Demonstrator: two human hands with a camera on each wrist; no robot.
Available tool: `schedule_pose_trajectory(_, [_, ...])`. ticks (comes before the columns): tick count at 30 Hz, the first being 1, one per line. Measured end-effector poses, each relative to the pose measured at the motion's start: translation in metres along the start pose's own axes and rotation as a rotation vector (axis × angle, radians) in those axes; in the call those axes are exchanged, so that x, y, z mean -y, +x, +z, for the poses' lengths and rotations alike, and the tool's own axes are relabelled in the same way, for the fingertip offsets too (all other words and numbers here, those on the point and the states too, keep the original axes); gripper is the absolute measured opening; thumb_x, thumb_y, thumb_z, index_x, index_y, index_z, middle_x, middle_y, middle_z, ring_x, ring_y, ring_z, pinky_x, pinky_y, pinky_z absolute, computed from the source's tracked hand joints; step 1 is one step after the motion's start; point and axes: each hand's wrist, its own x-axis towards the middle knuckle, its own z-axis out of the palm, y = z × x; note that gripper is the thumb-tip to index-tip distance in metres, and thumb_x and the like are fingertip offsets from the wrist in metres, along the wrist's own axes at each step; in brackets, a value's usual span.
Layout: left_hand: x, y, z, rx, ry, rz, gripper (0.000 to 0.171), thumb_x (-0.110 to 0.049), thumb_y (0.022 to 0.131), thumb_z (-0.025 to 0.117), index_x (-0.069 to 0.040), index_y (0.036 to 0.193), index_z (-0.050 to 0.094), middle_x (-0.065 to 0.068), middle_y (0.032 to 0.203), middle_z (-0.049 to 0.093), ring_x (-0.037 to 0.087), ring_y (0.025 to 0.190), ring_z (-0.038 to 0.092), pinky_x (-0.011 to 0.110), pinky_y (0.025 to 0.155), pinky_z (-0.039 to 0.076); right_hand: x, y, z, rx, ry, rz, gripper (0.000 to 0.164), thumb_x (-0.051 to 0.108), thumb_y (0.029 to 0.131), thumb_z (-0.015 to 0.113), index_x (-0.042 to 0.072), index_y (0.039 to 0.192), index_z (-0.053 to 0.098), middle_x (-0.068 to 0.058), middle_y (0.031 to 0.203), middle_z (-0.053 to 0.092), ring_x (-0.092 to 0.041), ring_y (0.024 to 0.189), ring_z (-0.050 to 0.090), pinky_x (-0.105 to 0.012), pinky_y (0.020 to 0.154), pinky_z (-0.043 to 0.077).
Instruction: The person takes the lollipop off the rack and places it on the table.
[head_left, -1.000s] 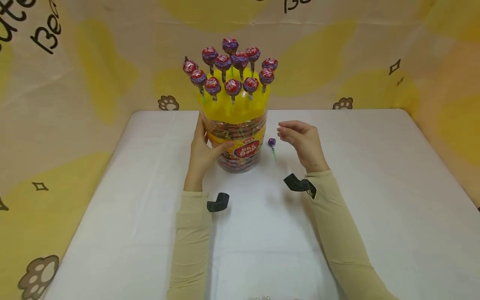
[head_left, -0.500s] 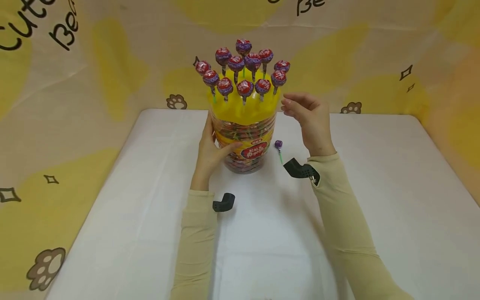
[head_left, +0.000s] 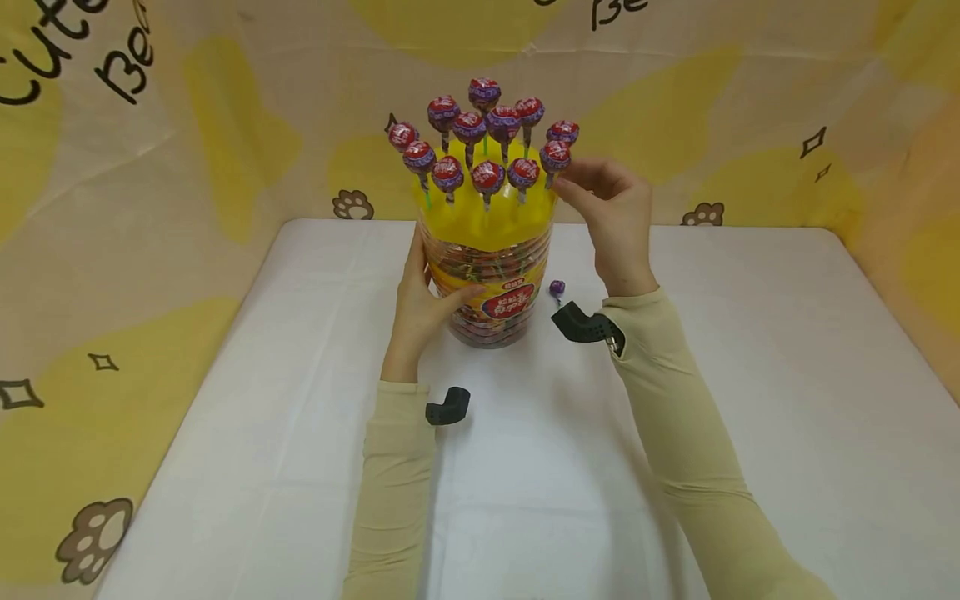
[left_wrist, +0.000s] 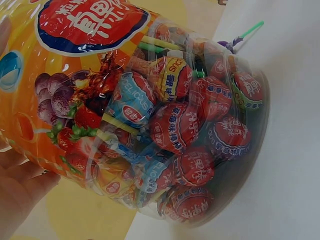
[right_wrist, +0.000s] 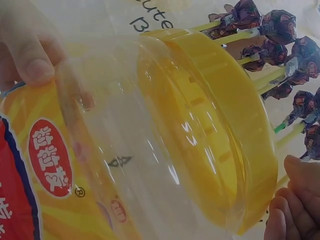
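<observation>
A clear plastic jar (head_left: 491, 329) with an orange-yellow label stands on the table, filled with wrapped lollipops. Several red-and-purple lollipops stick up from its yellow lid (head_left: 480, 223). My left hand (head_left: 416, 321) grips the jar's left side, thumb across the front and fingers partly hidden behind. At the lid's right edge, my right hand (head_left: 618, 217) pinches a lollipop (head_left: 555, 156) just below its wrapped head. The right wrist view shows that thumb and the curled fingers (right_wrist: 287, 215) by the lid's rim, a pale stick beside them.
A loose purple lollipop (head_left: 557, 288) lies right of the jar, its stick largely hidden by the black wrist camera (head_left: 585, 323). Its green stick (left_wrist: 252, 30) shows in the left wrist view. A patterned yellow cloth (head_left: 660, 108) hangs behind the white table (head_left: 517, 500).
My right hand has risen from beside the loose lollipop and moved left to the lollipop at the lid's right edge. My left hand keeps its grip on the jar. The head view has shifted slightly.
</observation>
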Motion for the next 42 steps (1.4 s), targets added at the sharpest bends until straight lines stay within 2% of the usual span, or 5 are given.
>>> schedule_pose_trajectory(13, [0.0025,0.0001,-0.0015,-0.004,-0.001,0.007,0.102,-0.024,0.08,0.077,-0.022,0.153,0.006,-0.002,0.156,0.017,0.015,0.141,0.019,0.039,0.115,0.021,0.0002,0.0055,0.0087,0.01,-0.007,-0.054,0.011,-0.002,0.079,0.073,0.0,0.09,0.072,-0.006,0.087,0.067,-0.021,0.082,0.06,-0.028,0.082,0.054])
schedule_pose_trajectory(33, [0.0039,0.0006,-0.0001,0.002,0.001,0.01,0.101,-0.024,0.08,0.077,-0.023,0.153,0.006,-0.001,0.156,0.018,0.017,0.141,0.019,0.04,0.115,0.021,0.0016,0.0078,0.0072,-0.002,-0.008,-0.068,0.009,-0.006,0.082,0.067,-0.001,0.088,0.072,-0.002,0.083,0.066,-0.02,0.079,0.058,-0.028,0.082,0.053])
schedule_pose_trajectory(42, [0.003,0.0004,0.0009,0.0,0.002,0.008,0.102,-0.026,0.08,0.077,-0.023,0.153,0.007,-0.001,0.156,0.018,0.017,0.141,0.02,0.043,0.114,0.021,0.0024,0.0091,0.0056,-0.009,-0.012,-0.095,0.009,-0.002,0.084,0.068,-0.002,0.092,0.072,-0.006,0.087,0.067,-0.022,0.082,0.06,-0.028,0.082,0.053])
